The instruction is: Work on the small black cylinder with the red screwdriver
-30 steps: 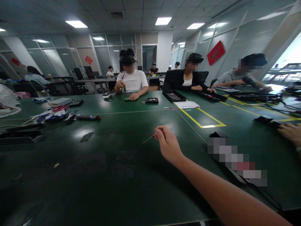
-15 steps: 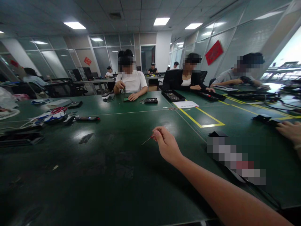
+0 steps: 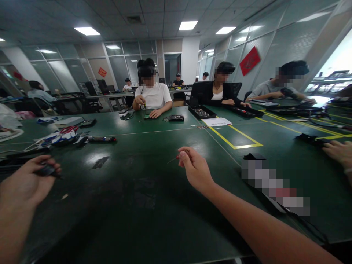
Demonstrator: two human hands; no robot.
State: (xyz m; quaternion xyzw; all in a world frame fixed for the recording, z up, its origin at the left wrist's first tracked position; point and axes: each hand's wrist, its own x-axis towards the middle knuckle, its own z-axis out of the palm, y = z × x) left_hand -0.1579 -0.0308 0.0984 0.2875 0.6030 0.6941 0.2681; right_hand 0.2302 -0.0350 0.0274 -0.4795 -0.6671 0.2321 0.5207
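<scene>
My right hand (image 3: 194, 167) is held above the green table (image 3: 115, 223), closed around a thin screwdriver (image 3: 174, 159). A red part shows at my fingers, and the slim metal shaft points left; most of the handle is hidden. On the left, my left hand (image 3: 34, 179) is turned palm up with its fingers curled round a small black object (image 3: 46, 170). A dark narrow end of it sticks out to the right, but its kind is unclear. Below this hand, a light scrap (image 3: 65, 196) lies on the table.
A dark tray (image 3: 13, 161) lies behind my left hand, with a pile of gloves and red-handled tool (image 3: 67, 134) beyond. A black case (image 3: 255, 157) lies right of my arm. Another person's hand (image 3: 339, 152) rests at the right edge. Several people sit opposite.
My left hand has come into view at the left, holding the small black object. In my right hand, the screwdriver's tip has shifted slightly up and right.
</scene>
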